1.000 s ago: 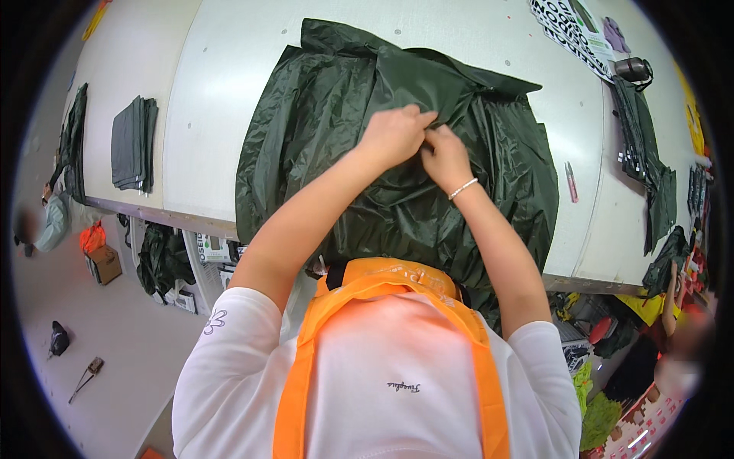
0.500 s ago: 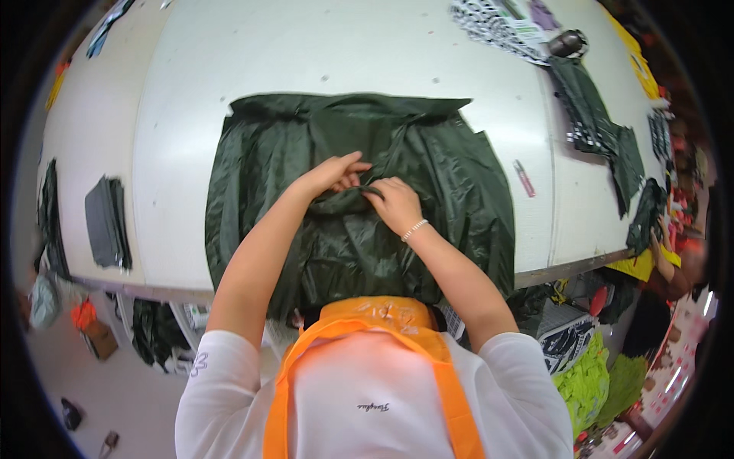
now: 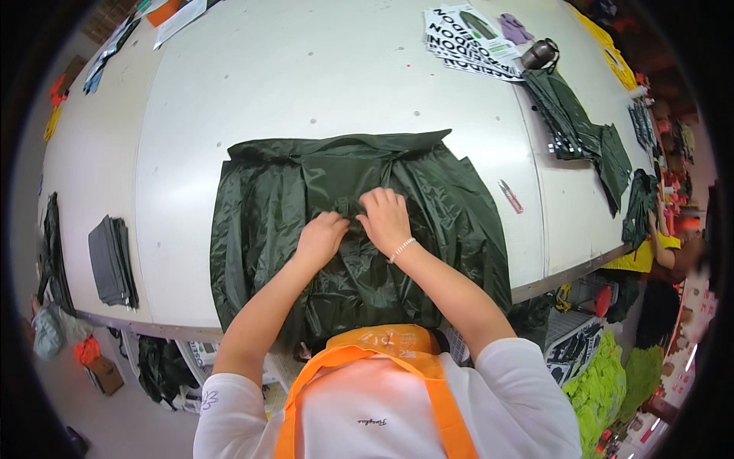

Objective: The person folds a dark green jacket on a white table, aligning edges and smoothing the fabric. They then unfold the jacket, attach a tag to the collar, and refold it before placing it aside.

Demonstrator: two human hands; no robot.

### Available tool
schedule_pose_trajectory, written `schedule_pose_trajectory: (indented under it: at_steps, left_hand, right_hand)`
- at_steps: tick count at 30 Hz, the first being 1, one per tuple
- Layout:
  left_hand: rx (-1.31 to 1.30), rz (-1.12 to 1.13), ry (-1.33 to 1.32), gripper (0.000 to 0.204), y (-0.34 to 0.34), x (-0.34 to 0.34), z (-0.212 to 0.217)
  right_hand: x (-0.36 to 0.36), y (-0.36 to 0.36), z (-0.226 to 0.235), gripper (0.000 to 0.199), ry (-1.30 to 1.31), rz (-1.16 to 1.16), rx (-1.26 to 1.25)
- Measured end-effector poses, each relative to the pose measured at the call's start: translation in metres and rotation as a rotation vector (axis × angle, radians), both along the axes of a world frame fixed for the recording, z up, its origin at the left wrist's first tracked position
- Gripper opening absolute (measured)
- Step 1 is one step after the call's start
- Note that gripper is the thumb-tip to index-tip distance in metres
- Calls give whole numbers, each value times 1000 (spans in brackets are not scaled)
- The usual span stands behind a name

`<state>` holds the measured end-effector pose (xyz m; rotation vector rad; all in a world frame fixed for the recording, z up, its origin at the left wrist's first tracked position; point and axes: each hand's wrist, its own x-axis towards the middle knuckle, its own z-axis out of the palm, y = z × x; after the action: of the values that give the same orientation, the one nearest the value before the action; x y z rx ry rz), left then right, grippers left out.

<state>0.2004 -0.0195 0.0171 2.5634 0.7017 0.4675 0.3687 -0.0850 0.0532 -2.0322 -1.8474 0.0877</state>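
Note:
A dark green, shiny garment (image 3: 451, 222) lies spread before me, its upper edge folded over and its lower part reaching my waist. My left hand (image 3: 322, 239) rests at its middle, fingers curled together on a bit of the fabric. Just to the right and slightly farther away is my right hand (image 3: 386, 216), a beaded bracelet on its wrist. Its fingers are bent over the cloth, with a gap showing between thumb and forefinger. What lies directly beneath the fingertips is partly hidden.
Beneath the garment is a pale worktable (image 3: 252, 92). Small red-handled snips (image 3: 511, 196) lie at right, near more green garments (image 3: 569, 115), a dark bottle (image 3: 540, 53) and printed sheets (image 3: 468, 38). Folded dark fabric (image 3: 113, 260) lies left. Another person's arm (image 3: 665, 249) shows far right.
The raised fold between my hands has been lowered. My right hand has moved off it, slightly farther away than my left. My view has shifted, so the garment appears lower.

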Motion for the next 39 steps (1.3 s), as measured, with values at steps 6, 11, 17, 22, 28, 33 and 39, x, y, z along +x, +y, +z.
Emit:
schedule_pose_trajectory:
  at_steps: [6,11,17,22,28,33,39]
  left_hand:
    - [-607,295,19,27,42,17,-3]
    - [157,57,-67,28,17,34,22]
    - [-180,43,45,22,30,18,-2]
    - [-949,153,-78,30,86,22,-27]
    - [136,76,2,35,35,38,15]
    - [236,99,73,31,30,30,-9]
    - [258,115,104,33,25,37,-8]
  right_hand:
    - [1,-1,-40,12,111,82,-43]
    - [21,40,-43,13,333,-30,-375]
    - [4,39,-34,16,-19,90,46]
    - [2,32,-39,8,169,70,55]
    - [21,61,-47,16,442,-180,-224]
    - [41,64,-23,16,440,-287,118]
    - [88,73,-13,8,168,-299,-2]
